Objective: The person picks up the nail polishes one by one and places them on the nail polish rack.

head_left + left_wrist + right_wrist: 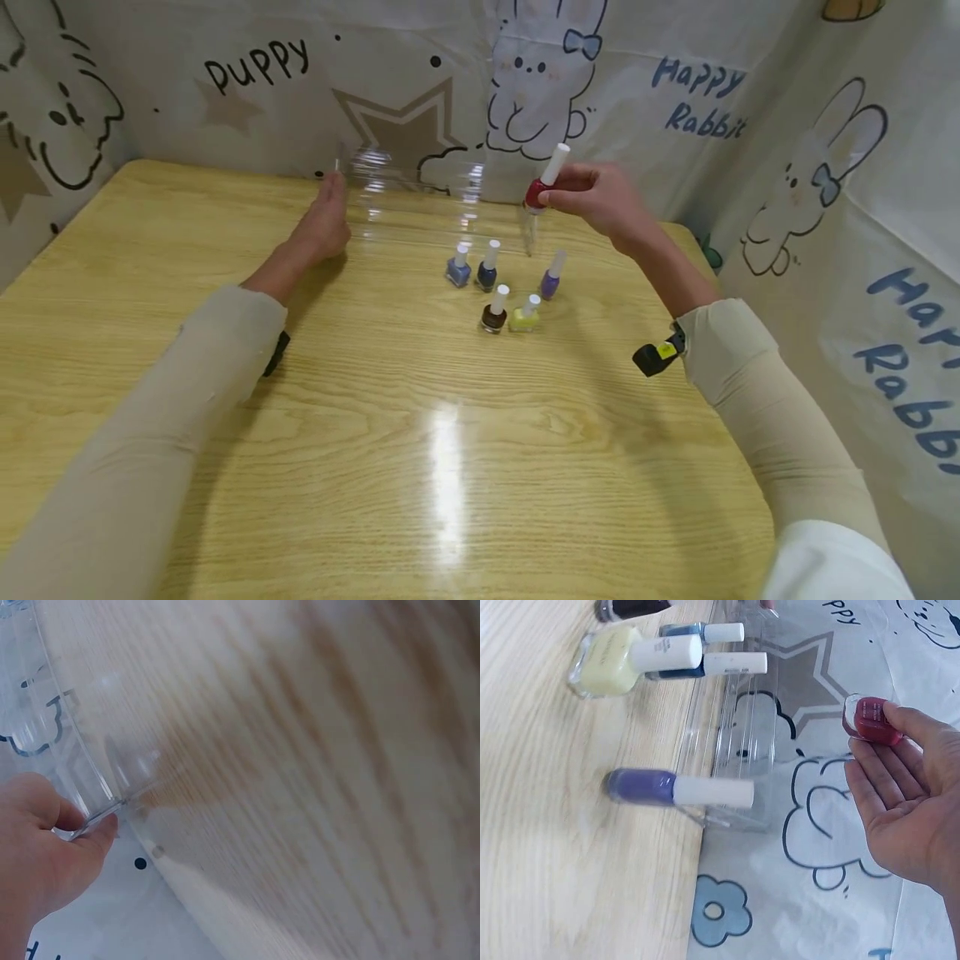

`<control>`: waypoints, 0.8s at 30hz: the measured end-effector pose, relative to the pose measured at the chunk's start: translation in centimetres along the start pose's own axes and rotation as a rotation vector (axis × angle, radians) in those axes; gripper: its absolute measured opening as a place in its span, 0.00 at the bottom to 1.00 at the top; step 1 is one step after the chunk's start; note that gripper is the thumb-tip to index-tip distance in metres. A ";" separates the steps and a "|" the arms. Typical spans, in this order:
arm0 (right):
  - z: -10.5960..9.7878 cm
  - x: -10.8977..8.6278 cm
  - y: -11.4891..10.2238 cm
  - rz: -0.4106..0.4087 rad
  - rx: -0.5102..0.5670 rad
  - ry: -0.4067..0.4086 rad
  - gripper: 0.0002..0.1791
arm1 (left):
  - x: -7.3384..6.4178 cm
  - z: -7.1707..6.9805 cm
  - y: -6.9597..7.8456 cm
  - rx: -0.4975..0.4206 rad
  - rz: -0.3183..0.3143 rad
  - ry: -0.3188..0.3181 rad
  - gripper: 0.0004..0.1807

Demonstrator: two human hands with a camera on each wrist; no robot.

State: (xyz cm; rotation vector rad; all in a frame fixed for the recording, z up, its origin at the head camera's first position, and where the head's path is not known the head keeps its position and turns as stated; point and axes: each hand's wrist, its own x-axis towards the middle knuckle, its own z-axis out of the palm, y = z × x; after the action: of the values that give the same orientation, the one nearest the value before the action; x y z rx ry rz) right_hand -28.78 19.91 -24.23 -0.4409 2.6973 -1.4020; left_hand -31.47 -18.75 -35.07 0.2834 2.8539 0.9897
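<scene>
My left hand (326,218) pinches the left end of a clear plastic tiered rack (420,200) at the back of the table; the left wrist view shows thumb and fingers (94,844) on its edge. In my right hand (596,200) a red nail polish bottle (534,193) with a white cap is held above the rack's right end. In front of the rack stand a light blue bottle (458,268), a dark blue bottle (487,268), a purple bottle (551,277), a dark brown bottle (493,312) and a yellow bottle (525,315), all white-capped.
The wooden table (360,467) meets a printed cloth (285,117) along its back edge, close behind the rack. More of that cloth hangs at the right side. A black wrist camera (656,358) sticks out from the right sleeve.
</scene>
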 end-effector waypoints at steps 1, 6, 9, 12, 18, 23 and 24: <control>0.3 0.3 -0.4 -0.004 -0.013 -0.011 0.23 | 0.0 0.0 0.0 0.000 0.000 0.001 0.46; 1.8 2.1 -2.0 -0.022 -0.039 -0.046 0.21 | 0.1 0.2 -0.1 0.002 -0.014 0.004 0.47; 2.8 3.2 -3.0 -0.044 -0.052 -0.052 0.20 | 0.2 0.1 -0.3 0.010 -0.014 0.007 0.46; 3.7 4.0 -3.9 -0.064 -0.053 -0.063 0.19 | 0.4 0.1 -0.3 0.020 -0.009 0.012 0.46; 5.3 6.2 -5.0 -0.091 -0.044 -0.107 0.18 | 0.7 0.2 -0.4 0.024 -0.010 0.014 0.46; 6.9 8.5 -5.7 -0.078 -0.051 -0.111 0.16 | 0.6 0.2 -0.4 0.016 -0.009 0.029 0.46; 7.3 8.9 -5.8 -0.074 -0.046 -0.112 0.16 | 0.5 0.2 -0.4 0.009 -0.010 0.030 0.46</control>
State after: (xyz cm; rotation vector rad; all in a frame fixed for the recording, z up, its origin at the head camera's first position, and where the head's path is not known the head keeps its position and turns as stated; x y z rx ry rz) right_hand -34.63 8.48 -23.10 -0.6104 2.6531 -1.2926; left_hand -31.99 -18.86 -35.53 0.2564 2.8842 0.9876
